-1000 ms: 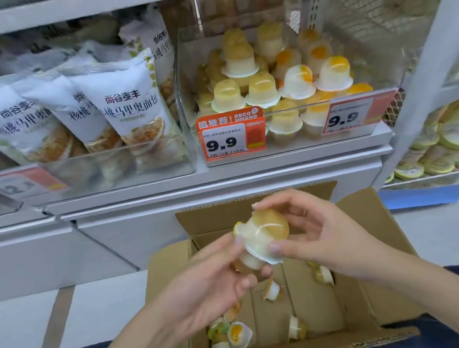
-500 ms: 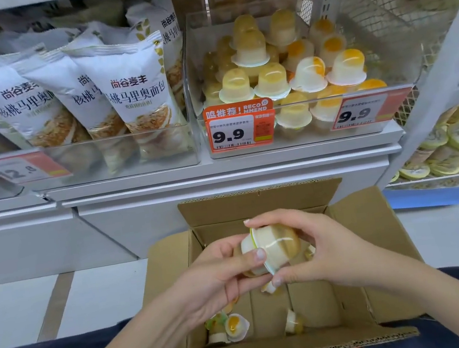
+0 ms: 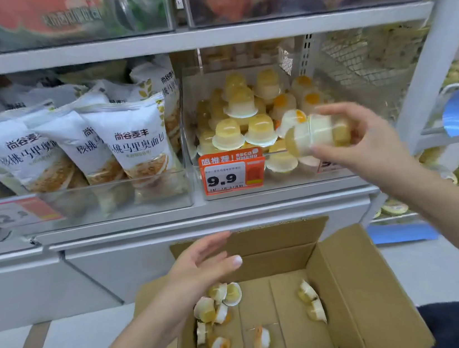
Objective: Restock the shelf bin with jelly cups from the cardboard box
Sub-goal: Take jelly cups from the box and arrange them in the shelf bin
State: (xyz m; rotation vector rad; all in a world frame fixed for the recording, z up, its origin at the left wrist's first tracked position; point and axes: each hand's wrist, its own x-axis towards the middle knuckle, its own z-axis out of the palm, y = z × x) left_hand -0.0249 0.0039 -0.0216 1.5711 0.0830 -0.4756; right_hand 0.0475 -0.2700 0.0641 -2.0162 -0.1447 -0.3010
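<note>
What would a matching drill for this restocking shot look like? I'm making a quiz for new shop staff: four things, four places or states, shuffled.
Things:
1. right hand
2. left hand
3. white printed bread bags
4. brown cardboard box

Places or states:
A. in the clear bin left of the jelly bin
B. open, holding nothing, above the box
C. on the floor below the shelf, flaps open, a few cups inside
D. grip on two yellow jelly cups in front of the clear plastic shelf bin

Pairs: 1-D, 2-B, 3-A, 4-C
</note>
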